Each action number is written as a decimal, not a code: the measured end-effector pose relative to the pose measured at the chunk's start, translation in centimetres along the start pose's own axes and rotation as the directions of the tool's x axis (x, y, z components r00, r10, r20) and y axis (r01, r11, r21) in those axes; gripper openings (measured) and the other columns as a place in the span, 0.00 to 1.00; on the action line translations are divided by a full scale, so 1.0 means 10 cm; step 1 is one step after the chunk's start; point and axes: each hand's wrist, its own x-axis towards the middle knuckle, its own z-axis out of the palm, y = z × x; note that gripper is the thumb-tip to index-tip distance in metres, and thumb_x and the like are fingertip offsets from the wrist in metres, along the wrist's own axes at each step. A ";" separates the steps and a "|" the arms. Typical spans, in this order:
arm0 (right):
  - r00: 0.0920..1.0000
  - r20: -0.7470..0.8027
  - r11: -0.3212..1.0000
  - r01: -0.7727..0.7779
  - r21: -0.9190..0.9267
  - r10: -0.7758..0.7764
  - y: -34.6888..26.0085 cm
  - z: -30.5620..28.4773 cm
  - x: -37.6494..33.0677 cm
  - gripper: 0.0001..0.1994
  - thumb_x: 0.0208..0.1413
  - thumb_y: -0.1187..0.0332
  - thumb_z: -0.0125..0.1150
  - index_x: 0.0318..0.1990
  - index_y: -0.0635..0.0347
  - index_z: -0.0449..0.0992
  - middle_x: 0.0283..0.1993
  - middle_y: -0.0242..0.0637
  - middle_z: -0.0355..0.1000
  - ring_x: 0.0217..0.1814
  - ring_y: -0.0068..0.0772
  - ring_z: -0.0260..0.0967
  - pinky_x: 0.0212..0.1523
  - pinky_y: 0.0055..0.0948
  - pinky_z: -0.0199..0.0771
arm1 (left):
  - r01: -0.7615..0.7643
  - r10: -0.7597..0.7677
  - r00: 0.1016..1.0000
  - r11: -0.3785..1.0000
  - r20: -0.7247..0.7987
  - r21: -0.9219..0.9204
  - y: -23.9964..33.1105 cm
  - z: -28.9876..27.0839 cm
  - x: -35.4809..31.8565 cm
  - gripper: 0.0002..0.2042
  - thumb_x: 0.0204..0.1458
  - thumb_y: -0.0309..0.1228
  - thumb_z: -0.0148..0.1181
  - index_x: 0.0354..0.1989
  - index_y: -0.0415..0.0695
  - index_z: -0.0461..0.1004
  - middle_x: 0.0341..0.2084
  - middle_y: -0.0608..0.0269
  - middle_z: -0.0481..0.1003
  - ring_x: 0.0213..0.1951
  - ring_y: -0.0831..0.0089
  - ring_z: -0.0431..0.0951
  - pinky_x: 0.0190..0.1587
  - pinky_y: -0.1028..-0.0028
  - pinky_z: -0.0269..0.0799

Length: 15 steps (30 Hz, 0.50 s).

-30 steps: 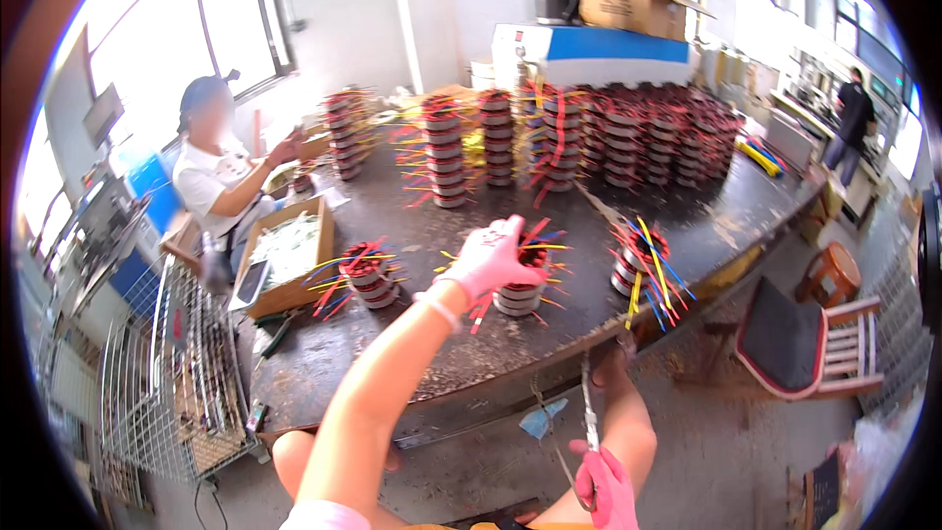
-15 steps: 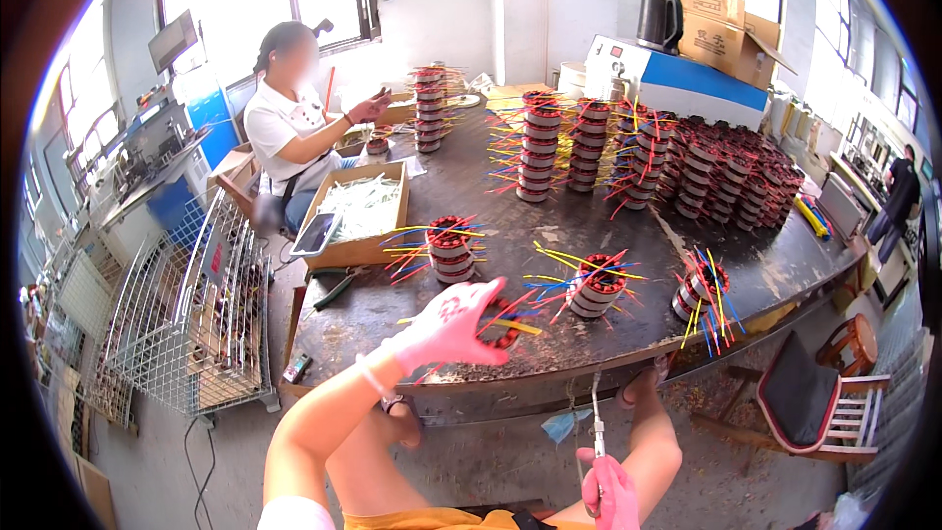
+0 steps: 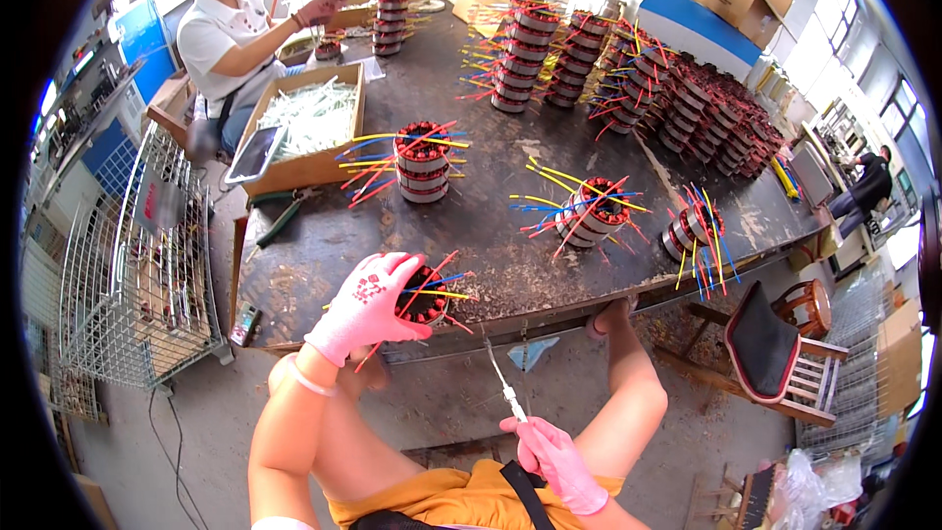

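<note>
My left hand, in a pink glove, grips a wound motor stator at the near edge of the table. Red, blue and yellow wires stick out of that stator, and the palm hides part of its ring. Over my lap my right hand, also pink-gloved, closes round a slim metal rod tool with a white body. Its thin tip points up and left toward the table edge, apart from the stator. I cannot make out its exact kind. Farther back stand a short stator stack and two more wired stators.
Tall stator stacks fill the back of the dark table. A box of white sleeves and pliers lie left. A co-worker sits beyond. Wire cages stand left; a chair stands right.
My left hand has turned the stator so that its ring shows more. My right hand has moved left and up with the tool, now tilted toward the left. The view has shifted downward.
</note>
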 end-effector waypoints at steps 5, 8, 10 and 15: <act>1.000 -0.012 0.999 0.008 -0.037 -0.009 0.07 0.02 0.06 0.17 0.68 0.60 0.52 0.54 0.66 0.73 0.20 0.21 0.59 0.20 0.11 0.50 0.23 0.15 0.46 | -0.023 0.024 0.999 0.999 -0.035 0.029 0.00 0.00 -0.01 0.46 0.29 0.44 0.78 0.60 0.38 0.66 0.54 0.49 0.70 0.56 0.49 0.69 0.62 0.58 0.64; 1.000 -0.019 1.000 -0.007 -0.015 0.007 0.07 0.03 0.10 0.17 0.69 0.61 0.52 0.54 0.67 0.73 0.19 0.21 0.58 0.21 0.11 0.50 0.24 0.16 0.46 | -0.003 0.003 1.000 1.000 -0.010 0.022 -0.02 -0.01 0.01 0.46 0.29 0.44 0.78 0.61 0.39 0.66 0.55 0.49 0.70 0.57 0.50 0.69 0.63 0.59 0.64; 0.999 -0.015 0.999 -0.029 -0.045 0.029 0.03 0.02 0.12 0.17 0.69 0.61 0.51 0.54 0.67 0.73 0.19 0.21 0.58 0.21 0.12 0.50 0.24 0.16 0.47 | 0.020 -0.020 1.000 1.000 0.017 -0.002 0.02 -0.06 0.05 0.46 0.28 0.42 0.78 0.62 0.40 0.66 0.55 0.49 0.70 0.58 0.50 0.68 0.63 0.59 0.63; 0.999 0.044 1.000 -0.008 0.004 0.008 0.09 0.02 0.15 0.17 0.69 0.61 0.50 0.54 0.66 0.72 0.19 0.22 0.58 0.22 0.11 0.49 0.24 0.16 0.47 | 0.032 -0.032 0.999 0.999 0.003 -0.032 -0.03 0.00 0.04 0.47 0.28 0.39 0.78 0.63 0.41 0.64 0.56 0.49 0.69 0.59 0.50 0.67 0.64 0.59 0.63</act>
